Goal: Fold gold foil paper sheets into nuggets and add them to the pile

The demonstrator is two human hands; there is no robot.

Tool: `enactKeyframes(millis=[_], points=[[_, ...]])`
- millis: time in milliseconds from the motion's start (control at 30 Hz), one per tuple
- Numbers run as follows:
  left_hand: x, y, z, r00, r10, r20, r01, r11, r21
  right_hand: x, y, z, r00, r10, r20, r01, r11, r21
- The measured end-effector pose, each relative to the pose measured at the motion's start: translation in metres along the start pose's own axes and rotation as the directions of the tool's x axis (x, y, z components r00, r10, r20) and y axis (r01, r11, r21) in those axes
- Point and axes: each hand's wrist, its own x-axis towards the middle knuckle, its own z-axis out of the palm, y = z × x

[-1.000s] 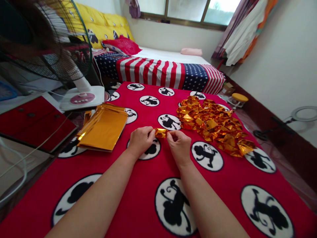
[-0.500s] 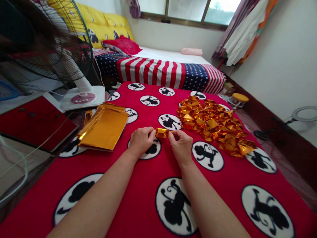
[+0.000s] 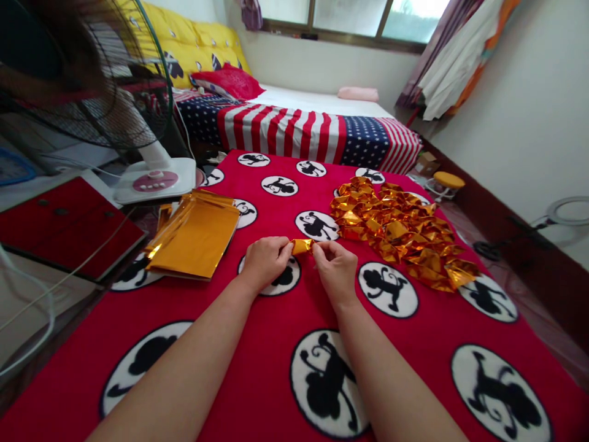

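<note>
The room is lit softly by daylight from the window, which is blown out to white. Glare is thrown off the gold foil pile below it. The fan, left of the window, is blurred, and straight lines are bowed at the edges.

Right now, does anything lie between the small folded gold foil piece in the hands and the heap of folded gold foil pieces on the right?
Nothing visible: only bare red monkey-print blanket separates the small folded gold foil piece from the heap of folded gold foil pieces.
</note>
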Motion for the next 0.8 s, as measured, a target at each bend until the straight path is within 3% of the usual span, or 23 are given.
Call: enactKeyframes(millis=[200, 400, 533, 700, 800], points=[[-0.001, 0.002, -0.002, 1.0, 0.006, 0.023, -0.005, 0.998, -0.055, 0.002, -0.002, -0.002, 0.999, 0.049, -0.011, -0.048, 0.998, 0.032], [0.002, -0.005, 0.001, 0.997, -0.078, -0.007, 0.073, 0.962, -0.263, 0.0, -0.001, 0.0, 0.999, -0.02, 0.036, 0.019, 1.0, 0.013], [0.003, -0.006, 0.003, 0.996, -0.085, -0.037, 0.069, 0.946, -0.318, -0.001, -0.004, 0.002, 0.997, -0.028, 0.07, 0.028, 1.0, -0.003], [0.004, -0.008, 0.005, 0.993, -0.107, -0.057, 0.078, 0.924, -0.373, 0.002, -0.003, -0.001, 0.999, 0.03, 0.045, -0.028, 0.999, -0.038], [0.006, -0.01, 0.007, 0.985, -0.154, -0.082, 0.098, 0.875, -0.474, 0.005, -0.001, -0.003, 0.991, 0.127, 0.041, -0.129, 0.99, 0.052]])
